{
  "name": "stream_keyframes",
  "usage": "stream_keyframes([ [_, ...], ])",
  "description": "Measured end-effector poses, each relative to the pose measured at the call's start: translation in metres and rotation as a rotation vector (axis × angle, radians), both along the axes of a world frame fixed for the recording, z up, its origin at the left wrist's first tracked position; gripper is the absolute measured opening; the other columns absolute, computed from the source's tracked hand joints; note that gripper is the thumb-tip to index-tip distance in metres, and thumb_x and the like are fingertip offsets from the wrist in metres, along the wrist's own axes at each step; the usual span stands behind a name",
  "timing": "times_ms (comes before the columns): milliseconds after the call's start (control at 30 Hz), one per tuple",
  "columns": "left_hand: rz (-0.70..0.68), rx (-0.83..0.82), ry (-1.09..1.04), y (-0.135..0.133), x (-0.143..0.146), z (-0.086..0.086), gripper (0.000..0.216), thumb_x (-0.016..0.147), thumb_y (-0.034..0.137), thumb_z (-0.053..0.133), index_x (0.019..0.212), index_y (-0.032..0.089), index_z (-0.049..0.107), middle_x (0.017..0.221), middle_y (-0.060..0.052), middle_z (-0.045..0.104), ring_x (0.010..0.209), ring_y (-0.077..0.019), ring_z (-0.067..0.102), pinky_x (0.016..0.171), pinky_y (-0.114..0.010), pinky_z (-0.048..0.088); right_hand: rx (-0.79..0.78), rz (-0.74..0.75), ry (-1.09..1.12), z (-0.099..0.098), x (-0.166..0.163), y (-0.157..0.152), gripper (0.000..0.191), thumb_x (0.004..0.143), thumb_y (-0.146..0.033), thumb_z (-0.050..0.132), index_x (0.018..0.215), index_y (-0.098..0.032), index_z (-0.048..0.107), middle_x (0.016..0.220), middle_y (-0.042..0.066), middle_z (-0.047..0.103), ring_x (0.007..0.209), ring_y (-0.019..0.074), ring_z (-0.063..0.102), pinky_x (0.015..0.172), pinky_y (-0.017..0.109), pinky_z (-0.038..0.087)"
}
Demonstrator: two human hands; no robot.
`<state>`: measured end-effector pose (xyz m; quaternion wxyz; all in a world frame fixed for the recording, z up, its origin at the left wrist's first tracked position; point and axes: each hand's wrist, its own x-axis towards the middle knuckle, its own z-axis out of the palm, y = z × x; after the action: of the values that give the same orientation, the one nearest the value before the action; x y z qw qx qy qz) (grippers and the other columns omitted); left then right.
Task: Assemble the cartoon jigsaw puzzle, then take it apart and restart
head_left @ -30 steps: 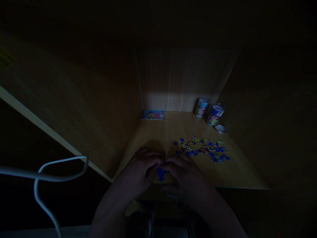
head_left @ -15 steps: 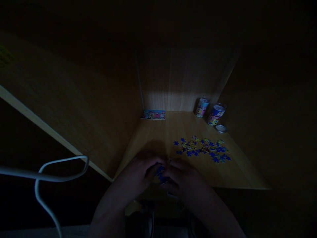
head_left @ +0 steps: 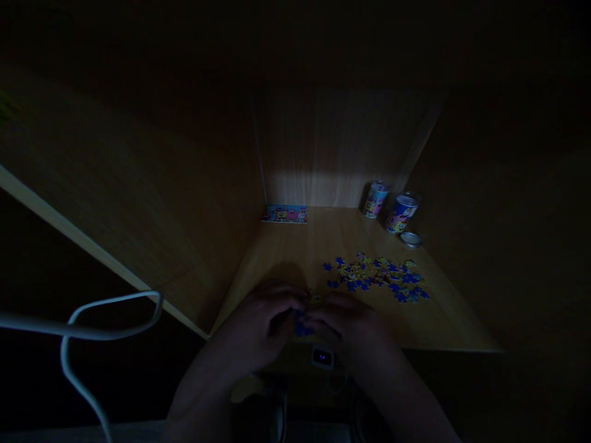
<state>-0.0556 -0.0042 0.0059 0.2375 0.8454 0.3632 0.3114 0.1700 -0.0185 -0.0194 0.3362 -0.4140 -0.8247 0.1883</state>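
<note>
Where the wooden shelf ends nearest the viewer, a small device with a lit display shows just below the front edge, beside the right hand. Above it, the left hand and right hand meet, the fingertips of each apparently pinched on a cluster of blue puzzle pieces; the dim light hides the exact contact points and whether every tab is seated. Because the cluster is held so near the edge, a slackened pinch could drop a piece over it; uneven pressure from the two sides could bend a tab or spring a joint apart. Just beyond the fingertips lies a small yellowish piece, which a knuckle might nudge out of place. Farther off and to the right, the loose puzzle pieces lie crowded, some seemingly overlapping; a sweeping sleeve or wrist could scatter them, and shadow makes similar blue shapes easy to confuse. Behind these are a round lid, two printed cans and, at the back left, a picture strip.
</note>
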Motion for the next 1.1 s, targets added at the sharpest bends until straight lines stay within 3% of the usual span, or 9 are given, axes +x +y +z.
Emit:
stream_keyframes([
  [100, 0.013, -0.014, 0.045, 0.0, -0.001, 0.0, 0.028, 0.09, 0.016, 0.085, 0.114, 0.03, 0.078, 0.122, 0.0, 0.079, 0.117, -0.0214, 0.071, 0.104, -0.039, 0.058, 0.008, -0.112, -0.035, 0.002, 0.013, 0.004, 0.02, 0.101, -0.013, 0.069, 0.104, -0.026, 0.084, 0.1, 0.004, 0.081, 0.089, 0.0179, 0.076, 0.078, 0.028, 0.06],
  [233, 0.007, -0.014, 0.104, 0.001, -0.005, -0.001, 0.057, 0.066, 0.029, 0.106, 0.116, 0.029, 0.077, 0.132, -0.003, 0.076, 0.127, -0.0271, 0.068, 0.11, -0.043, 0.056, -0.023, -0.132, -0.111, 0.006, 0.033, 0.008, 0.028, 0.104, -0.013, 0.06, 0.108, -0.026, 0.084, 0.107, 0.005, 0.082, 0.095, 0.0192, 0.077, 0.086, 0.033, 0.062],
  [467, -0.045, -0.015, 0.079, -0.001, -0.007, 0.003, 0.049, 0.073, 0.02, 0.102, 0.113, 0.03, 0.077, 0.121, 0.0, 0.078, 0.118, -0.0222, 0.071, 0.102, -0.037, 0.058, -0.023, -0.308, -0.23, 0.013, 0.056, 0.005, 0.023, 0.1, -0.013, 0.064, 0.087, -0.024, 0.081, 0.097, 0.005, 0.077, 0.087, 0.0198, 0.074, 0.078, 0.033, 0.056],
  [600, -0.051, -0.018, 0.065, -0.002, -0.006, 0.005, 0.042, 0.078, 0.014, 0.098, 0.111, 0.03, 0.078, 0.123, 0.001, 0.077, 0.118, -0.0206, 0.071, 0.103, -0.036, 0.057, -0.068, -0.39, -0.316, 0.017, 0.059, 0.001, 0.024, 0.1, -0.016, 0.065, 0.084, -0.025, 0.08, 0.097, 0.005, 0.078, 0.087, 0.0213, 0.074, 0.079, 0.035, 0.056],
  [700, -0.059, -0.031, 0.023, -0.002, -0.004, 0.005, 0.025, 0.089, 0.014, 0.089, 0.106, 0.029, 0.079, 0.121, 0.001, 0.078, 0.114, -0.0178, 0.073, 0.1, -0.033, 0.058, -0.077, -0.339, -0.31, 0.018, 0.053, -0.001, 0.019, 0.103, -0.021, 0.067, 0.092, -0.025, 0.082, 0.102, 0.006, 0.078, 0.097, 0.0238, 0.074, 0.09, 0.04, 0.058],
  [800, -0.068, -0.047, -0.023, -0.001, -0.001, 0.006, 0.018, 0.095, 0.013, 0.082, 0.103, 0.029, 0.08, 0.116, 0.002, 0.08, 0.109, -0.0156, 0.075, 0.097, -0.03, 0.058, -0.077, -0.185, -0.231, 0.018, 0.039, -0.005, 0.01, 0.1, -0.024, 0.075, 0.106, -0.026, 0.082, 0.112, 0.005, 0.079, 0.107, 0.0237, 0.073, 0.096, 0.041, 0.058],
  [933, -0.045, -0.063, -0.053, 0.0, -0.001, 0.005, 0.013, 0.098, 0.015, 0.079, 0.101, 0.028, 0.079, 0.112, 0.002, 0.081, 0.105, -0.0156, 0.076, 0.094, -0.03, 0.058, -0.119, 0.011, -0.145, 0.018, 0.02, -0.01, 0.036, 0.088, -0.025, 0.09, 0.122, -0.032, 0.079, 0.122, 0.0, 0.079, 0.115, 0.022, 0.072, 0.102, 0.038, 0.057],
  [1000, -0.03, -0.08, -0.052, 0.0, -0.002, 0.003, 0.012, 0.099, 0.016, 0.077, 0.101, 0.027, 0.079, 0.112, 0.002, 0.081, 0.106, -0.0162, 0.076, 0.095, -0.031, 0.058, -0.11, 0.033, -0.164, 0.016, 0.013, -0.011, 0.041, 0.085, -0.022, 0.093, 0.123, -0.031, 0.079, 0.123, 0.001, 0.079, 0.116, 0.0233, 0.071, 0.105, 0.04, 0.056],
  [1100, -0.009, -0.108, -0.043, 0.0, -0.005, 0.001, 0.018, 0.098, 0.01, 0.074, 0.103, 0.028, 0.078, 0.113, 0.003, 0.082, 0.108, -0.0164, 0.076, 0.097, -0.031, 0.057, -0.077, 0.033, -0.181, 0.013, 0.007, -0.01, 0.031, 0.085, -0.021, 0.093, 0.113, -0.028, 0.081, 0.117, 0.0, 0.081, 0.113, 0.0231, 0.072, 0.103, 0.04, 0.057],
])
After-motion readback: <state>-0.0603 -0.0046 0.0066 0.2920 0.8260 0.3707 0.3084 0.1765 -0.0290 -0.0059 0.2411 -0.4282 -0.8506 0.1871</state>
